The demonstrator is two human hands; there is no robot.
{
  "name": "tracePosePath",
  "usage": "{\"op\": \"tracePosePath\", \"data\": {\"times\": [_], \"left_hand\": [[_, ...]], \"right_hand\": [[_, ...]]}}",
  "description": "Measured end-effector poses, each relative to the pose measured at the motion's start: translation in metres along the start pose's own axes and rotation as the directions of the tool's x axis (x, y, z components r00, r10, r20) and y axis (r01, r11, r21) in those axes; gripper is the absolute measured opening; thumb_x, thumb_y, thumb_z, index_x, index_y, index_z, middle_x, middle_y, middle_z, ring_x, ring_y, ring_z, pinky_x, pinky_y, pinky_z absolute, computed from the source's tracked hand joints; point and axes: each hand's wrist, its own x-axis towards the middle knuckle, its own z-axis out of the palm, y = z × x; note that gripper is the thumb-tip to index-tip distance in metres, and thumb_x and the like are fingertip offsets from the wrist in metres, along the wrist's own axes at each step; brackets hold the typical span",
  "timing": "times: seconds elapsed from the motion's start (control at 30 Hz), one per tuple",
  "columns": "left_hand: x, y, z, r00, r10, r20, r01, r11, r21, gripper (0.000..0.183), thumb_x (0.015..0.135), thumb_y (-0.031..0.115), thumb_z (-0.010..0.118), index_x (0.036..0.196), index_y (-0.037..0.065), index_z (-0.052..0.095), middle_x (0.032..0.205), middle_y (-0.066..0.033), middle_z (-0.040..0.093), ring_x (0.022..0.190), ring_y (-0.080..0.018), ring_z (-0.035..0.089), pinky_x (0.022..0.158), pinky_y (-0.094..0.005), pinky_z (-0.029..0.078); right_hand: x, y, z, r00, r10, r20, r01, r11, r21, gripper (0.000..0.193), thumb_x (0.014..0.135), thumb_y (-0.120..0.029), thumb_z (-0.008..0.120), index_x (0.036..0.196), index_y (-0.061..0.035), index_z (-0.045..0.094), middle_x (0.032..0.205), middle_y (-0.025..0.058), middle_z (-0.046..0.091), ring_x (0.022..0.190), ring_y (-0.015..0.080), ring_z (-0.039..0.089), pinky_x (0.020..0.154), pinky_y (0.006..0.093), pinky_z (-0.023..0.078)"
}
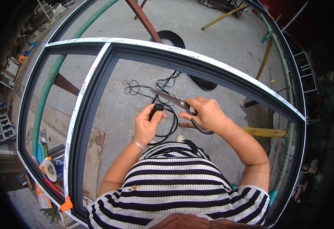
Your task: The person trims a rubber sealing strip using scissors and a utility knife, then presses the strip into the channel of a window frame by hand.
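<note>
White protective tape [83, 88] with small red and dark marks runs along the top faces of the dark window frame [98, 82], over the upright bar at ten o'clock from the hands and along the top rail from eleven round to three o'clock. An orange tag [66, 204] sits on the frame's lower corner at seven o'clock.

The left hand [147, 126] is closed on a black rubber strip [156, 109], thumb and fingers pinching its cut end upright, just below picture centre. The strip is thin, matt black and loops down and round beneath both hands, with more of it lying in loose coils [136, 88] on the concrete floor [220, 34] at twelve o'clock. The right hand [208, 113] grips the dark loop handles of a pair of scissors [174, 100], fingers curled through them; the blades point toward ten o'clock and look nearly closed, their tip just above the strip's end.

A black roll [170, 37] lies on the floor at twelve o'clock beyond the frame. A yellow bar [264, 132] lies at three o'clock, partly behind the right forearm. Cans and clutter [50, 168] sit at eight o'clock below the frame.
</note>
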Motion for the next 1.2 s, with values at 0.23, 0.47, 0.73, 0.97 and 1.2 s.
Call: {"op": "tracePosePath", "data": {"times": [0.23,0.47,0.73,0.97,1.2], "left_hand": [[0.002,-0.006,-0.001,1.0,0.014,0.013,-0.013,0.993,-0.12,0.027,0.102,0.026,0.059,0.113,0.0,0.058,0.094,-0.0062,0.068,0.075,-0.0086,0.058,0.07,-0.0232,0.049],[0.002,-0.005,0.0,0.999,0.002,0.044,0.007,0.981,-0.195,0.024,0.105,0.023,0.053,0.112,0.0,0.058,0.098,-0.006,0.068,0.08,-0.0082,0.057,0.076,-0.0249,0.049],[0.0,-0.013,-0.003,0.998,0.044,0.055,-0.03,0.972,-0.235,0.026,0.103,0.021,0.051,0.114,-0.002,0.057,0.098,-0.0086,0.068,0.081,-0.0102,0.057,0.076,-0.026,0.048],[0.0,-0.008,-0.002,0.994,0.086,0.072,-0.074,0.986,-0.148,0.028,0.102,0.021,0.052,0.114,-0.003,0.058,0.096,-0.0109,0.069,0.08,-0.0121,0.059,0.075,-0.0274,0.049],[-0.002,0.0,0.002,0.995,0.077,0.068,-0.073,0.996,-0.058,0.028,0.103,0.024,0.054,0.113,-0.002,0.059,0.095,-0.0083,0.068,0.08,-0.0111,0.058,0.073,-0.0258,0.048]], "right_hand": [[-0.01,0.018,-0.007,0.834,0.503,0.229,-0.549,0.798,0.248,0.046,0.088,-0.043,0.074,0.101,0.0012,0.071,0.066,0.0192,0.062,0.058,0.029,0.061,0.06,0.0397,0.048],[-0.022,0.016,-0.003,0.896,0.4,0.195,-0.439,0.862,0.252,0.036,0.082,-0.02,0.073,0.112,-0.0022,0.065,0.079,0.0183,0.065,0.074,0.0355,0.064,0.069,0.0423,0.051],[-0.022,-0.01,-0.001,0.997,0.048,-0.063,-0.046,0.998,0.029,0.047,0.073,-0.018,0.081,0.115,-0.0108,0.062,0.099,0.0093,0.055,0.096,0.0305,0.056,0.082,0.0414,0.047],[-0.016,-0.026,0.006,0.993,-0.025,-0.119,0.019,0.998,-0.051,0.053,0.07,-0.027,0.085,0.115,-0.0092,0.065,0.095,0.0082,0.056,0.089,0.0279,0.054,0.08,0.0397,0.045],[-0.014,-0.025,0.002,0.991,-0.058,-0.121,0.041,0.99,-0.134,0.049,0.072,-0.027,0.084,0.115,-0.0105,0.066,0.092,0.0077,0.056,0.084,0.027,0.054,0.075,0.0389,0.047]]}}
